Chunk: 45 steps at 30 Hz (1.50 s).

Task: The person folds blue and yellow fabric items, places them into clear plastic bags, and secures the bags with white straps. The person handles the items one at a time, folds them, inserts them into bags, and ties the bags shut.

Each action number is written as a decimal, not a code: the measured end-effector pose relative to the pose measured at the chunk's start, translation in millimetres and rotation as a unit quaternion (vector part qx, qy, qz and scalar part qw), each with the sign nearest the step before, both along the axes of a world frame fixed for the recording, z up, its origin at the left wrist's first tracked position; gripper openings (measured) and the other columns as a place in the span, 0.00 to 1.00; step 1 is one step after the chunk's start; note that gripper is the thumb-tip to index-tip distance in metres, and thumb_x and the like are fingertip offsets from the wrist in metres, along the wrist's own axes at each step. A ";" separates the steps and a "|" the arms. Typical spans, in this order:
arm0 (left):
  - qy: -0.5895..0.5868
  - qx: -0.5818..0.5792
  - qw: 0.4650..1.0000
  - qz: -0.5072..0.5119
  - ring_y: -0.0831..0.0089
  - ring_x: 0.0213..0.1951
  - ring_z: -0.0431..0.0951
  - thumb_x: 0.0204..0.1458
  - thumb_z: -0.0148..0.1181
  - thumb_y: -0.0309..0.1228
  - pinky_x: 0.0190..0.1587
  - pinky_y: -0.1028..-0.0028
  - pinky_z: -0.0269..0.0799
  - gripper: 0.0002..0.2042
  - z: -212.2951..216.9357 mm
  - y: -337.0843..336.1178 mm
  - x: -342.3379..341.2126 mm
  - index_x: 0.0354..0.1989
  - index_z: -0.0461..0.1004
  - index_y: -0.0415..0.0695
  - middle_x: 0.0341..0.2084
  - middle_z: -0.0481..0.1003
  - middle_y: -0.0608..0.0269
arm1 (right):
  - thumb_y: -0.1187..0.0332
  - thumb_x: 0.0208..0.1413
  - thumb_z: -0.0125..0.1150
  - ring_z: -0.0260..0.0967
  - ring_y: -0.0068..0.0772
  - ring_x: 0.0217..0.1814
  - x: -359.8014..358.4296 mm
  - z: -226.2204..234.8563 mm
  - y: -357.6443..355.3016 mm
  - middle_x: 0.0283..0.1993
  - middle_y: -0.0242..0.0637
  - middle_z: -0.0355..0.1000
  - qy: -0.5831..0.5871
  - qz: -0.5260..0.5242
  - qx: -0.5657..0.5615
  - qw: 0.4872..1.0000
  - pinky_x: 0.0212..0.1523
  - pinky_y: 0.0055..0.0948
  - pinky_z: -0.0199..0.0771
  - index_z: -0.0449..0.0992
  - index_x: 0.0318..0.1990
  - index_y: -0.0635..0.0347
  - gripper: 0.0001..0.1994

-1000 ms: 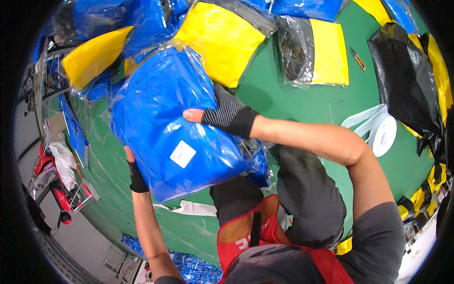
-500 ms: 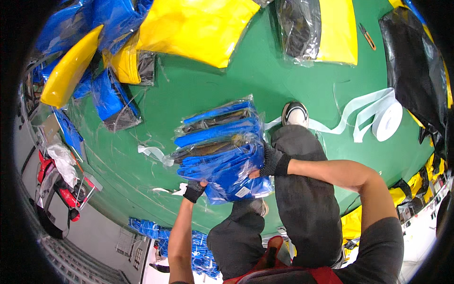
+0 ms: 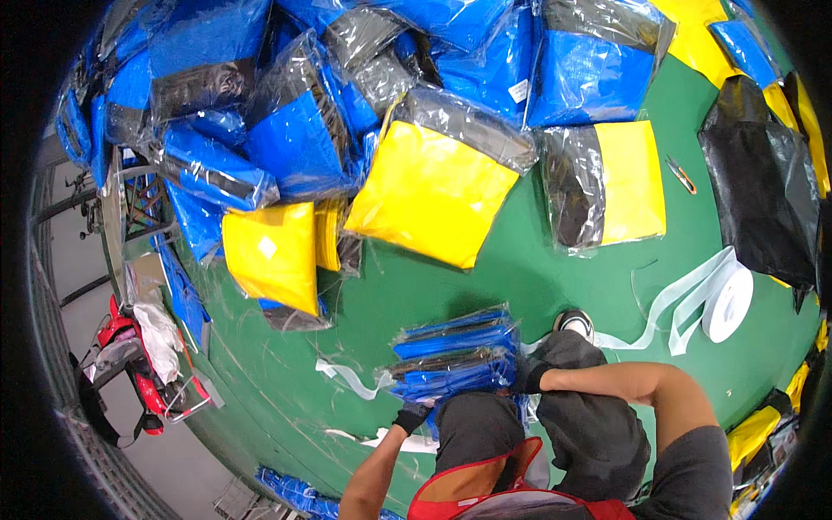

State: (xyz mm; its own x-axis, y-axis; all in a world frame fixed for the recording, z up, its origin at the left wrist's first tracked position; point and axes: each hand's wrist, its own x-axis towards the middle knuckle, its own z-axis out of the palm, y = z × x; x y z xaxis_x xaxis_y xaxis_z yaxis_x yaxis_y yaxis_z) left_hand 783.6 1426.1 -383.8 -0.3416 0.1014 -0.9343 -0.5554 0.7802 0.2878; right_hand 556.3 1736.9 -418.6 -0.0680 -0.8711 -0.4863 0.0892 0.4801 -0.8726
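Blue bag stack (image 3: 455, 355) sitting on green floor (image 3: 537, 269); both hands clamping it: left hand (image 3: 411, 417) gripping near corner, right hand (image 3: 526, 376) gripping right edge.

We hold a stack of bagged garments (image 3: 455, 355) between our hands, the left hand (image 3: 410, 417) at its near left corner and the right hand (image 3: 529, 376) on its right side, just above our knees. Beyond the stack lies a heap of bagged garments (image 3: 416, 130) on the floor (image 3: 555, 277). To the right lies a tape roll (image 3: 726, 303), with a cutter (image 3: 681, 174) behind it.
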 end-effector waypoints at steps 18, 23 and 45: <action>0.154 0.325 0.695 0.623 0.59 0.51 0.65 0.54 0.46 0.52 0.54 0.58 0.60 0.25 51.2 -151.7 -462.8 0.53 0.62 0.47 0.47 0.66 0.59 | 0.40 0.42 0.65 0.63 0.42 0.55 -509.5 2.6 172.7 0.56 0.45 0.64 0.278 -0.754 0.106 0.585 0.59 0.33 0.60 0.58 0.60 0.65 0.45; 0.228 0.344 0.427 0.805 0.52 0.60 0.59 0.42 0.62 0.57 0.62 0.48 0.52 0.40 57.8 -118.7 -520.2 0.62 0.58 0.52 0.61 0.60 0.61 | 0.42 0.45 0.64 0.68 0.36 0.51 -555.8 37.0 108.2 0.52 0.42 0.69 -0.024 -0.648 -0.027 0.761 0.54 0.35 0.67 0.64 0.57 0.61 0.38; 0.318 0.201 0.713 0.591 0.63 0.53 0.67 0.56 0.51 0.48 0.57 0.65 0.61 0.30 124.8 0.1 -411.1 0.60 0.57 0.40 0.55 0.65 0.56 | 0.67 0.43 0.63 0.66 0.41 0.36 -365.1 133.9 -32.2 0.30 0.33 0.70 0.640 -0.224 -0.204 0.706 0.41 0.44 0.67 0.77 0.35 0.47 0.09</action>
State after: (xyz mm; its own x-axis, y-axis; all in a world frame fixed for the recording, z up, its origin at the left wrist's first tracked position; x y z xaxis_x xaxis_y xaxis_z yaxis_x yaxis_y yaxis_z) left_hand 372.5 1426.2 -258.9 -0.7523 -0.3937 -0.5282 -0.4140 -0.3412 0.8439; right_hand 191.1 1704.6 -284.7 -0.5374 -0.6731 0.5081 -0.8349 0.3395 -0.4333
